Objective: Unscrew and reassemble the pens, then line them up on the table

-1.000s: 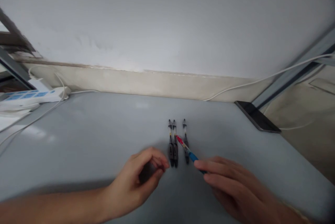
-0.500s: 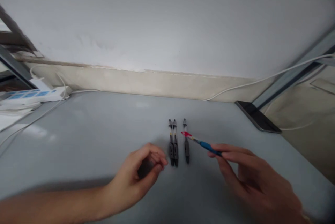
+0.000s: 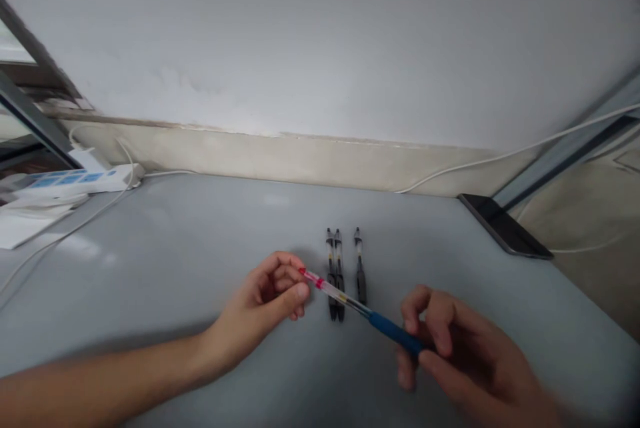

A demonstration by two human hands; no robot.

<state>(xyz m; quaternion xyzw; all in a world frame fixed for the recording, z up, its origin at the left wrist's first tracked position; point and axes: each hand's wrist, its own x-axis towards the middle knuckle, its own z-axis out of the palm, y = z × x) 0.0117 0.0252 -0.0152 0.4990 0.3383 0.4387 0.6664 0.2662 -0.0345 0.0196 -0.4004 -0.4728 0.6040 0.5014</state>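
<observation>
A pen [image 3: 345, 297] with a pink clip end, a clear barrel and a blue grip slants between my two hands, above the table. My left hand [image 3: 273, 291] has its curled fingers at the pink end, with the thumb just below it. My right hand [image 3: 465, 348] holds the blue grip end between thumb and fingers. Behind the slanting pen, two black pens [image 3: 335, 281] lie side by side on the table. A third black pen [image 3: 361, 268] lies a little to their right, its lower end partly hidden by the held pen.
On the grey table [image 3: 200, 235], a white power strip [image 3: 85, 179] with blue sockets and a white cable lie at the far left. A dark phone [image 3: 505, 227] rests near the right edge. The wall [image 3: 300, 160] borders the table's back.
The pen's pink end has swung left and down to my left hand's fingers. My right hand has moved slightly lower, its fingers now spread differently around the blue grip. The view has shifted slightly.
</observation>
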